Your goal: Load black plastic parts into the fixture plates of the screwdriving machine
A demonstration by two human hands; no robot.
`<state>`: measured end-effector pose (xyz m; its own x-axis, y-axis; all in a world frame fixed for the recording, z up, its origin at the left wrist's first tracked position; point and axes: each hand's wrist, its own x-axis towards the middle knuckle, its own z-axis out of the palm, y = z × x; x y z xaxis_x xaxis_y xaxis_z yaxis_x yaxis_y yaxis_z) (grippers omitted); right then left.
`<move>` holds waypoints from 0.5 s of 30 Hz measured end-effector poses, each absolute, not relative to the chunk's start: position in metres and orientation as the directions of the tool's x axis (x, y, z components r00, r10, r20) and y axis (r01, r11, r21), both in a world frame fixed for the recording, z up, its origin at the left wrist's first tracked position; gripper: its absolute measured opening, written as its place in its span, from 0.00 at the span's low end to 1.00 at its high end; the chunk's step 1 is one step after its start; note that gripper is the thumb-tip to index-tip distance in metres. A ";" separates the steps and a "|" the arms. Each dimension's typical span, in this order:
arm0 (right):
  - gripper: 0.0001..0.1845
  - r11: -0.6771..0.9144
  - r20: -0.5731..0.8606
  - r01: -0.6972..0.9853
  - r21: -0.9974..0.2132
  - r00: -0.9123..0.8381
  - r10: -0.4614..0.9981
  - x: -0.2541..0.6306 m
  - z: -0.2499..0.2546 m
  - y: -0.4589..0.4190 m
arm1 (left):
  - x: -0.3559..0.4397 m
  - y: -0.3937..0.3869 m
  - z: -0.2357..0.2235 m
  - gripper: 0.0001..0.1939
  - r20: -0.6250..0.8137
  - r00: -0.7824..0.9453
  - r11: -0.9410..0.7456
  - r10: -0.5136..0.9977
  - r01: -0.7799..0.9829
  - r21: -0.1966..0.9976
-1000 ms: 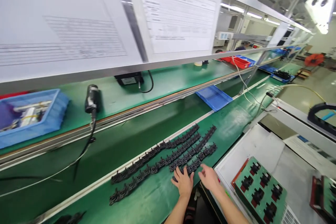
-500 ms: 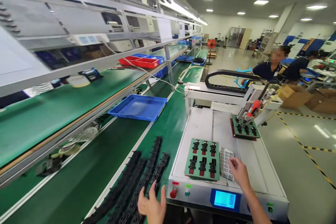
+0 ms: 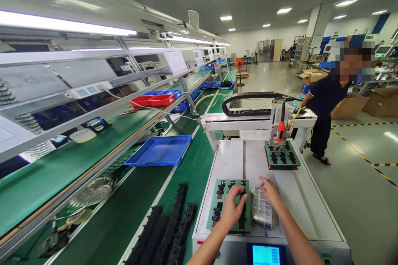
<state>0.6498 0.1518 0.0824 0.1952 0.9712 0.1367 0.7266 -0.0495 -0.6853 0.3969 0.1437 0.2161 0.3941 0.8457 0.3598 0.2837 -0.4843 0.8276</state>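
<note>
My left hand (image 3: 234, 208) is over a green fixture plate (image 3: 214, 205) that carries black plastic parts in rows. Its fingers are bent, with a gap between thumb and forefinger, and I see nothing held there; it hides some of the parts. To the right of the plate lies a pale sheet of small square pieces (image 3: 263, 211). My right hand (image 3: 270, 192) is at that sheet's far end, fingertips drawn together; whatever may be between them is too small to make out. Strips of black plastic parts (image 3: 174, 223) lie left of the machine.
A second loaded fixture (image 3: 282, 156) sits beneath the machine's red-bodied tool head (image 3: 280, 131). A blue tray (image 3: 160, 151) rests on the green bench. The lit screen (image 3: 265, 254) is at the machine's front. A person (image 3: 326, 95) stands behind the gantry.
My left hand has moved from above the black strips, rightward onto the fixture plate. My right hand stays by the sheet, now at its far end. The view has shifted; the person behind has come nearer.
</note>
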 end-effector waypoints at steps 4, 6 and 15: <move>0.38 -0.049 0.142 0.707 -0.705 0.209 0.968 0.651 0.074 0.144 | 0.429 0.147 0.204 0.11 0.308 0.465 -0.467 0.830 0.275 0.841; 0.35 -0.054 0.148 0.690 -0.721 0.229 0.962 0.649 0.074 0.140 | 0.436 0.151 0.199 0.11 0.291 0.481 -0.457 0.827 0.274 0.846; 0.25 0.061 0.237 0.623 -0.780 0.203 0.950 0.650 0.107 0.113 | 0.452 0.173 0.187 0.36 0.174 0.628 -0.449 0.759 0.310 0.838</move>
